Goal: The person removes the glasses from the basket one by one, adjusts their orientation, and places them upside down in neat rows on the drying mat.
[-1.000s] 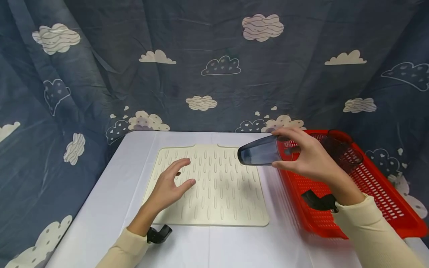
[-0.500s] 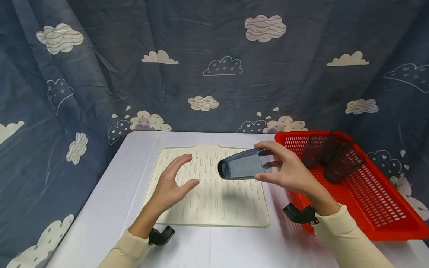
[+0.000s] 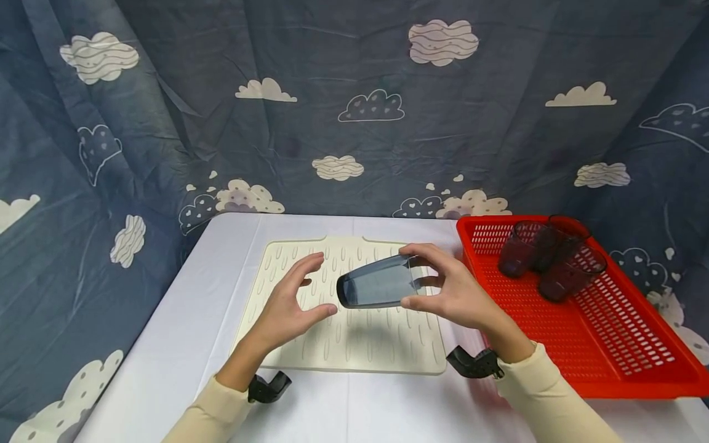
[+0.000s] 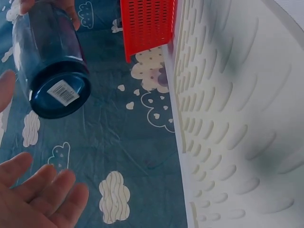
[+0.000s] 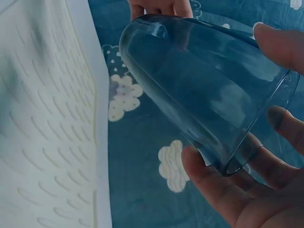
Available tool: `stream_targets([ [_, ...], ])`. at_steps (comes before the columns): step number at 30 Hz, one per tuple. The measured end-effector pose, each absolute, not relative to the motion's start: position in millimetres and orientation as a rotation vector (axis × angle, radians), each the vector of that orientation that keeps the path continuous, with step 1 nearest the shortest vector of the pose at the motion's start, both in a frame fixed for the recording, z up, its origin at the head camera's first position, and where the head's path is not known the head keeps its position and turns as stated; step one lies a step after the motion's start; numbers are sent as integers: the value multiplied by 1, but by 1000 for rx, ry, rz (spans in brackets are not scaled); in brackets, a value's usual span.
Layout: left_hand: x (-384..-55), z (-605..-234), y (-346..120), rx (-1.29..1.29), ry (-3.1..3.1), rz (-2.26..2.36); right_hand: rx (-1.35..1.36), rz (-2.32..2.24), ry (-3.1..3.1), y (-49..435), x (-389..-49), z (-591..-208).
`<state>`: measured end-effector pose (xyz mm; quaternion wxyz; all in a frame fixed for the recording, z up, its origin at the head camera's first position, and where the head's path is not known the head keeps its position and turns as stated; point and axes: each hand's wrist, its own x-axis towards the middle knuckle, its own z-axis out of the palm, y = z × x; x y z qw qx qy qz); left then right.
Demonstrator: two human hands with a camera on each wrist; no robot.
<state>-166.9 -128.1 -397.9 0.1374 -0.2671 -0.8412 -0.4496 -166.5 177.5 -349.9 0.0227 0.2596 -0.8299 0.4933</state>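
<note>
A clear blue drinking glass [image 3: 379, 283] is held on its side above the cream ribbed mat [image 3: 343, 344], its thick base toward the left. My right hand [image 3: 456, 289] grips it near the rim, thumb on one side and fingers on the other, as the right wrist view also shows on the glass [image 5: 199, 85]. Just left of the base, my left hand [image 3: 288, 304] hovers over the mat, fingers and thumb spread apart, not touching the glass. A barcode sticker [image 4: 63, 92] shows on the base in the left wrist view.
On the right stands a red perforated basket [image 3: 587, 344]. Several dark purplish glasses [image 3: 570, 271] sit at its far end. The white-covered table [image 3: 183, 320] backs onto a dark cloud-print curtain [image 3: 310, 55].
My right hand has carried the glass leftward and down from over the basket's edge to above the mat, near the left hand. The left hand has barely shifted.
</note>
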Motion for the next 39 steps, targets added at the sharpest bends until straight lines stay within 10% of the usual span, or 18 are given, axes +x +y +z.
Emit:
stream_targets([
  [39,-163,-404,-123,-867,-2488,-1463,852,1765,-2551,156,-165,-367],
])
